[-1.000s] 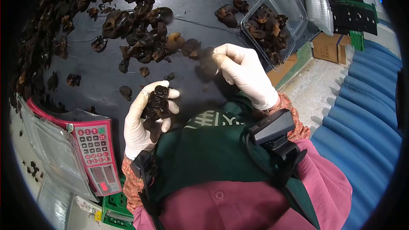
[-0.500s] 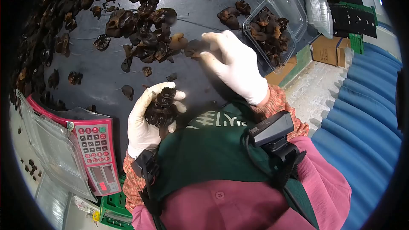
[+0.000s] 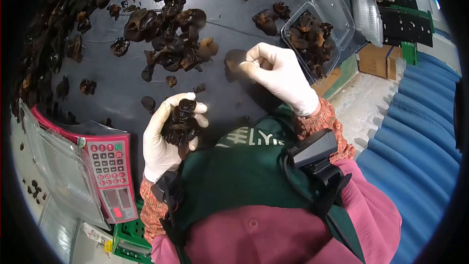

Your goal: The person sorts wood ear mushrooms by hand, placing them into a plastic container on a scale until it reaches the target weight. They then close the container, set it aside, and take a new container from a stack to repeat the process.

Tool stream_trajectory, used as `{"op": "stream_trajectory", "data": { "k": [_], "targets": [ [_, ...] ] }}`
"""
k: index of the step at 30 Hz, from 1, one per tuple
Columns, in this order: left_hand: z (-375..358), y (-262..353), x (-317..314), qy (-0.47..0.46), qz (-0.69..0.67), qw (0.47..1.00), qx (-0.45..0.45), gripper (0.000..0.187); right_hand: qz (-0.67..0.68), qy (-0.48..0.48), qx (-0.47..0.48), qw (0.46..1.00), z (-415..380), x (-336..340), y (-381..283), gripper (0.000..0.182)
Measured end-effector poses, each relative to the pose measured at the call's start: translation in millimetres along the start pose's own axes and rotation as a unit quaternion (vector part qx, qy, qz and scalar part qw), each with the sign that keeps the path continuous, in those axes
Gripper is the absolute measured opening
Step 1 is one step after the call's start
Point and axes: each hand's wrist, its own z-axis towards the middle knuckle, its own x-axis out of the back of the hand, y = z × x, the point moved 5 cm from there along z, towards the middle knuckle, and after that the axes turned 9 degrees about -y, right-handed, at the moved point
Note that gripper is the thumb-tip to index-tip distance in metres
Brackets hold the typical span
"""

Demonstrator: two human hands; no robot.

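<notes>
White gloves cover both hands. My left hand (image 3: 157,142) is wrapped round a small bunch of dark, glossy wood ear mushrooms (image 3: 180,128), close to the apron. Over the dark tabletop, my right hand (image 3: 287,76) pinches a brown wood ear (image 3: 234,61) by its edge between thumb and fingertips. Left of that piece lies a loose heap of wood ears (image 3: 168,44), including a paler, tan one (image 3: 207,48). Just beyond my right hand, a clear plastic clamshell box (image 3: 346,17) stands with its lid folded back and wood ears inside.
A pink digital scale (image 3: 128,178) with clear lids (image 3: 63,166) on it stands at the lower left. More wood ears (image 3: 58,44) spread along the far and left sides. Stacked clear boxes (image 3: 367,17), a cardboard carton (image 3: 376,61) and blue corrugated sheeting (image 3: 415,132) are to the right.
My right hand has drawn slightly right and nearer, pulling the pinched wood ear away from the heap. My left hand has shifted a little left, still holding its bunch.
</notes>
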Motion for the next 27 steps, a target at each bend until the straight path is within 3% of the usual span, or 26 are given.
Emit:
{"op": "stream_trajectory", "data": {
  "k": [4, 10, 12, 14, 16, 17, 18, 20, 21, 24, 27],
  "targets": [
    [0.1, -0.9, 1.2, 0.019, -0.011, 1.0, 0.007, 0.046, 0.049, -0.059, -0.002, 0.997, -6.3, 2.2, -12.1, 0.016],
    [-1.6, -0.4, 2.2, 0.044, 0.019, 0.999, 0.015, 0.052, 0.291, -0.168, 0.007, 0.942, -16.7, -1.1, -33.5, 0.015],
    [-1.2, -1.1, -10.2, 0.05, 0.001, 0.999, 0.023, 0.056, 0.166, -0.183, 0.048, 0.968, -15.8, -12.7, -40.7, 0.015],
    [-1.3, -1.7, -12.0, 0.011, 0.02, 0.999, 0.043, 0.064, -0.049, -0.173, 0.256, 0.95, -22.9, -38.1, -79.1, 0.016],
    [-2.5, -6.8, -5.0, 0.067, -0.006, 0.998, 0.017, 0.061, -0.018, -0.115, 0.254, 0.96, -10.8, -42.2, -75.0, 0.017],
    [-3.7, -6.9, -0.1, 0.031, 0.001, 0.999, 0.01, 0.058, -0.085, -0.024, 0.277, 0.957, 1.2, -35.7, -73.8, 0.016],
    [-5.0, -6.5, 6.3, -0.005, 0.008, 1.0, 0.004, 0.055, -0.073, 0.003, 0.253, 0.965, 13.8, -33.0, -64.1, 0.022],
    [-5.6, -6.3, 12.2, -0.025, -0.042, 0.999, -0.017, 0.052, -0.255, 0.127, 0.323, 0.903, 31.6, -32.3, -70.2, 0.031],
    [-6.9, -5.6, 13.5, -0.028, -0.046, 0.998, -0.024, 0.052, -0.264, 0.166, 0.351, 0.883, 36.6, -39.6, -73.3, 0.04],
    [-8.8, 0.9, 8.3, -0.063, -0.019, 0.997, -0.047, 0.053, -0.33, 0.051, 0.394, 0.856, 49.3, -70.3, -72.5, 0.044],
    [-14.5, 11.5, 3.9, -0.08, 0.08, 0.992, -0.059, 0.054, -0.356, 0.008, 0.394, 0.847, 27.1, -75.9, -54.8, 0.032]
  ]
}}
